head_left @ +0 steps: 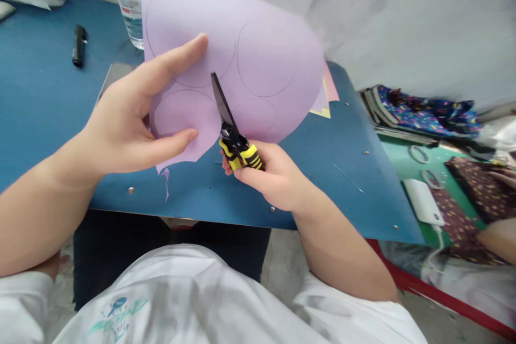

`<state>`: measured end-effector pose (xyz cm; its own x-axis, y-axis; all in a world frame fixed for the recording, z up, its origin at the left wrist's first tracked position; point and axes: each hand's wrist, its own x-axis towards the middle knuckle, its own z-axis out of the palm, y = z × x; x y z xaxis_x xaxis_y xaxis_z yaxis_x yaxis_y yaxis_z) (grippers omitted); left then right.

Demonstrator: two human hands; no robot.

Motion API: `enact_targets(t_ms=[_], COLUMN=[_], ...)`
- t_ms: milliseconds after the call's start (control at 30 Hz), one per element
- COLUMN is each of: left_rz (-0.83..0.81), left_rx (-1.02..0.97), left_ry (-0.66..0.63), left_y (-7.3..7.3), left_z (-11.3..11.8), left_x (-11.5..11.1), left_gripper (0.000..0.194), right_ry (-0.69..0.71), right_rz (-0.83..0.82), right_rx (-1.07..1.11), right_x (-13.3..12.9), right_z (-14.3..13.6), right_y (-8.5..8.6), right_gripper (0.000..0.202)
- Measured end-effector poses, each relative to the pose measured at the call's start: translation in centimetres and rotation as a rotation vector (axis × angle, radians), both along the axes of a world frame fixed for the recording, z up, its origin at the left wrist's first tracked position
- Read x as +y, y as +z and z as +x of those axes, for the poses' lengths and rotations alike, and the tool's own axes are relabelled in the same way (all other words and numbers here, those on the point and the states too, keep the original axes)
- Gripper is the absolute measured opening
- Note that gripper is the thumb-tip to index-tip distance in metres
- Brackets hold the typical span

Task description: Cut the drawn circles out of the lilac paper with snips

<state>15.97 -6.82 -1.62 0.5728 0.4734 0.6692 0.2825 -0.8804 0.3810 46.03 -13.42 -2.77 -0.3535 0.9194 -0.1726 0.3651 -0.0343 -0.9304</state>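
Note:
A large sheet of light purple paper (pixel 262 54), marked with several drawn circles, is held up above the blue table. My left hand (pixel 133 107) grips its lower left part, with two fingers lying over the front and the others hidden behind. My right hand (pixel 270 174) is closed round the yellow and black handles of a pair of scissors (pixel 231 134). Their dark blades point up and lie at the paper, along the right side of the lower left circle. A thin curled paper strip (pixel 166 183) dangles from the sheet's bottom edge.
On the blue table (pixel 322 188) a water bottle (pixel 128 5) stands behind the paper, and a black marker (pixel 79 45) lies at the left. Coloured papers (pixel 324 99) lie at the back right. A green table (pixel 397 158) adjoins on the right, bearing a white power bank (pixel 423 201); another person's arm (pixel 500 239) rests there.

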Motion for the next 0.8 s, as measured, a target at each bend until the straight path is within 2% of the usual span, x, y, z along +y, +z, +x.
enact_targets(t_ms=[33,67,100,133,200,267,400,567,700,800], left_rz=[0.077,0.191,0.258,0.280,0.268,0.233,0.180,0.129,0.086,0.112], left_rx=[-0.001,-0.018,-0.022,-0.002,0.035,0.053,0.028,0.003,0.008,0.030], left_ry=[-0.062,-0.167,-0.239,-0.276,-0.305,-0.304,-0.291,-0.289,-0.268,-0.267], left_y=[-0.3,-0.6,-0.8,-1.0,-1.1,-1.0,-0.8,-0.9,-0.6,-0.4], left_z=[-0.3,-0.6,-0.9,-1.2,-1.7,-1.9,-1.6,-1.3,-1.2,-1.2], left_x=[1.0,2.1,3.2,4.2,5.6,5.9,4.7,3.7,3.2,3.1], left_gripper=[0.089,0.106,0.126,0.137,0.140,0.141,0.147,0.122,0.128,0.132], right_ry=[-0.002,-0.003,-0.005,-0.007,-0.011,-0.012,-0.017,0.002,0.017,0.025], right_rz=[-0.004,-0.009,-0.014,-0.019,-0.025,-0.027,-0.027,-0.023,0.012,0.029], right_rx=[0.001,0.001,0.001,0.001,0.003,0.003,-0.005,-0.002,-0.028,-0.041], right_x=[0.0,0.0,0.0,0.0,0.0,-0.1,-0.1,-0.1,-0.1,0.0], right_z=[0.0,0.0,0.0,0.0,0.0,0.0,0.1,0.3,0.4,0.5], right_y=[0.0,0.0,0.0,0.0,0.1,0.2,0.2,0.1,0.2,0.4], right_gripper=[0.018,0.019,0.019,0.019,0.019,0.018,0.018,0.016,0.012,0.009])
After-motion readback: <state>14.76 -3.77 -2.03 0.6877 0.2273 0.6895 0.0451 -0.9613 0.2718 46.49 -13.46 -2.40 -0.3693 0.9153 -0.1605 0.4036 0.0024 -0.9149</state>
